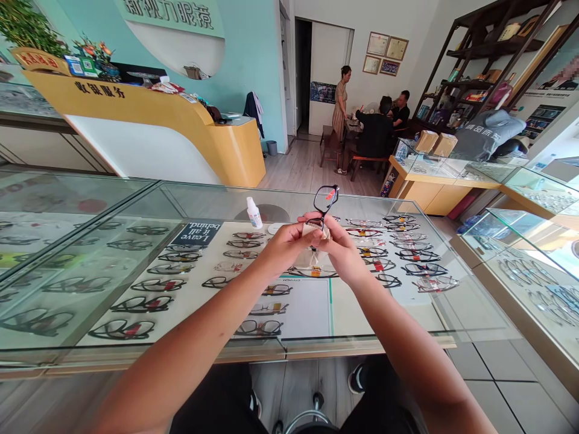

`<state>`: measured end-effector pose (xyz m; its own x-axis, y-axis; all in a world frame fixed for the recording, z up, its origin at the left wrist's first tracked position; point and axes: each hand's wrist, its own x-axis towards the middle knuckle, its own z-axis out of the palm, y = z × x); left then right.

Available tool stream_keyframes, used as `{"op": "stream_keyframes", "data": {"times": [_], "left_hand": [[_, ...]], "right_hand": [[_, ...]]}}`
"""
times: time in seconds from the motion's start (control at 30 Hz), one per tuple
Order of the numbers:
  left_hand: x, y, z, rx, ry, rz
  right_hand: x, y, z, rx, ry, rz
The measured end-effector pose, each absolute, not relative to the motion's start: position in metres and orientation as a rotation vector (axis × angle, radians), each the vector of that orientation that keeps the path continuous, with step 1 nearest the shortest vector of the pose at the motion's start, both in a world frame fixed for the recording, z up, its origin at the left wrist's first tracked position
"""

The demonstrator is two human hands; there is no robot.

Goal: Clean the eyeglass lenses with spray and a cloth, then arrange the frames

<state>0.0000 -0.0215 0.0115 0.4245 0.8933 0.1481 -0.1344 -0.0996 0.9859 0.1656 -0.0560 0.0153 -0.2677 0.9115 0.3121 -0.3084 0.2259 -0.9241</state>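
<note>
A pair of dark-framed eyeglasses (pixel 326 198) is held up over the glass counter, one lens raised and a red sticker on it. My left hand (pixel 289 242) and my right hand (pixel 340 242) meet around the lower part of the frame, fingers closed. Between them a pale cloth (pixel 309 229) shows, pressed about the lower lens; my fingers hide much of it. Left of my hands, a small white bottle (pixel 254 213) stands upright on the glass top.
Inside the glass display case (pixel 289 346) lie several rows of eyeglasses, with a dark sign (pixel 195 234) among them. A yellow reception desk (pixel 235 154) stands beyond at the left. Several people sit or stand at a table at the back. Another glass case (pixel 534 259) is at the right.
</note>
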Motion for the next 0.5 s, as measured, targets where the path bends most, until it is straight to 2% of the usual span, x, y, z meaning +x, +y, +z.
{"op": "stream_keyframes", "data": {"times": [0.5], "left_hand": [[-0.0007,-0.0209,0.0078,1.47,0.769,1.073]], "right_hand": [[0.1665,-0.0535,0.0186,-0.699,-1.363,1.234]]}}
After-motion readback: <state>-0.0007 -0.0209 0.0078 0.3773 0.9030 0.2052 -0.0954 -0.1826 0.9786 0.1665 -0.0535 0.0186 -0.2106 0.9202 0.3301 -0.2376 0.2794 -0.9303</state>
